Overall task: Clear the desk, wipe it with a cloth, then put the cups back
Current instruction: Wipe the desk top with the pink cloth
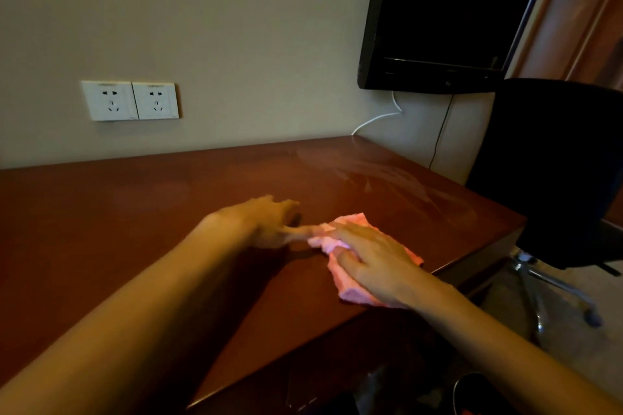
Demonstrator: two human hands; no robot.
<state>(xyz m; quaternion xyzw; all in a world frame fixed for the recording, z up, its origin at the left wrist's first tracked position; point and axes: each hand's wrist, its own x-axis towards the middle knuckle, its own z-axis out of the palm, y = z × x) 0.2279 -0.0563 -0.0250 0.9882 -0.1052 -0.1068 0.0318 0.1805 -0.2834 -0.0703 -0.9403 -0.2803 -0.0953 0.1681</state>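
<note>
A pink cloth (350,291) lies crumpled on the dark red-brown desk (135,219), close to its front right edge. My right hand (374,258) lies flat on top of the cloth with the fingers spread and pressing down. My left hand (269,222) rests on the desk just left of the cloth, one finger stretched out and touching the cloth's left edge. Damp wipe streaks (387,178) shine on the desk's far right part. No cups are in view.
A black swivel chair (559,172) stands right of the desk. A dark wall-mounted screen (438,17) hangs at the upper right, with cables below it. Two white wall sockets (131,100) sit above the desk. Dark objects lie below the desk's front edge.
</note>
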